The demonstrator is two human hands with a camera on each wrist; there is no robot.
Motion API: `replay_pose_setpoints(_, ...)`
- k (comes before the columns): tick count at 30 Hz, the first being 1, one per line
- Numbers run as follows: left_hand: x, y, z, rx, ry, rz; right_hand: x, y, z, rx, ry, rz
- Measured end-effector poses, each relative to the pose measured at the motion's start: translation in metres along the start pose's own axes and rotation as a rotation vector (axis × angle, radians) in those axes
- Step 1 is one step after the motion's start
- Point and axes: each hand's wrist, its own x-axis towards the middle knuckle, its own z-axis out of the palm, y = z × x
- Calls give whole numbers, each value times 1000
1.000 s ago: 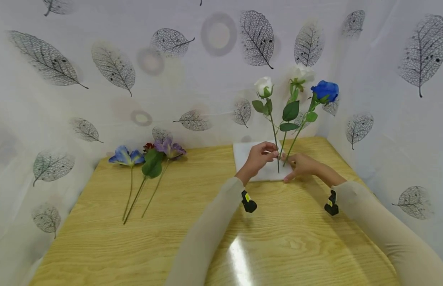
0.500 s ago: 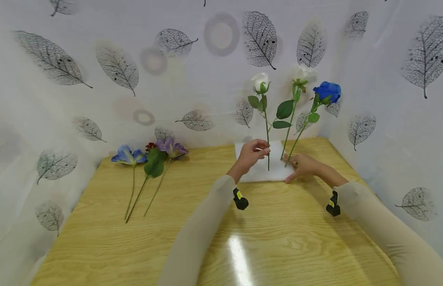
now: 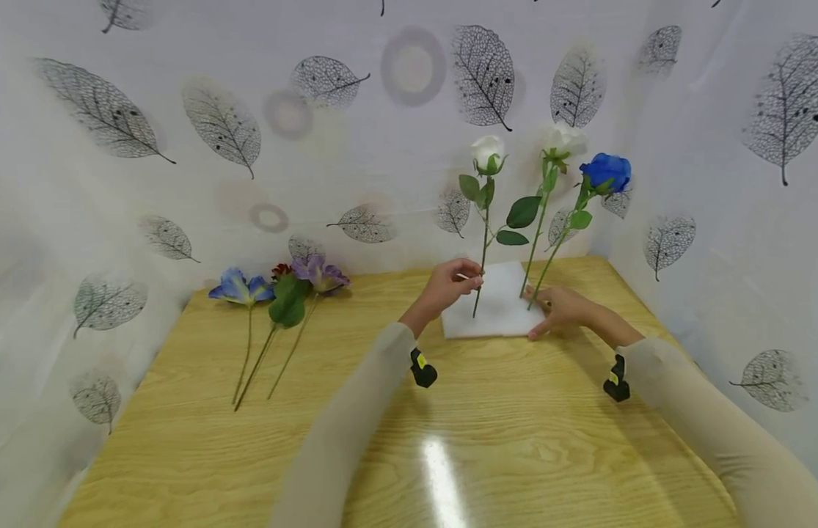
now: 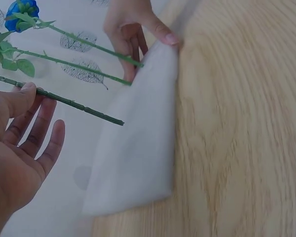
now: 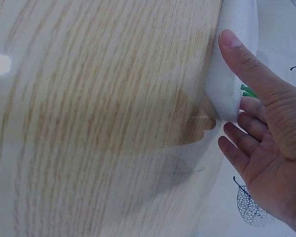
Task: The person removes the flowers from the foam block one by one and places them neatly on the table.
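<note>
My left hand [image 3: 452, 284] pinches the green stem [image 4: 79, 105] of a white rose [image 3: 488, 154] between thumb and fingers. The stem's cut end hangs over a white foam block [image 3: 494, 312], pointing down at it. My right hand [image 3: 562, 306] holds the block at its right corner, with the thumb [image 5: 246, 61] on the front edge and the fingers around the side. Beside that hand, a second white rose [image 3: 562, 141] and a blue rose [image 3: 607, 172] stand in the block, leaning right. In the left wrist view the blue rose [image 4: 20, 15] shows at the upper left.
On the left of the wooden table [image 3: 382, 411] lie a blue flower [image 3: 240, 287], a dark red flower [image 3: 281, 271] with a green leaf, and a purple flower [image 3: 318, 275], stems toward the front. A leaf-patterned white curtain [image 3: 356, 161] hangs behind and at both sides.
My left hand has carried the white rose to the left, away from the two standing roses, and its stem now tilts the other way. The right hand stays at the block.
</note>
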Motion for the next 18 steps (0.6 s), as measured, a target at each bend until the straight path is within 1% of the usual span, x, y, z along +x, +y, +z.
replay_pose_setpoints(4,-6,0,-12,30,-6,-7,0,0,0,0,-4,3)
replay_pose_setpoints(10,-19,3,-34,67,-8,-23,0,4,0,-3,7,-22)
replay_pose_setpoints(18,-41,12,-67,191,-7,-25,3,10,3,-20,24,-38)
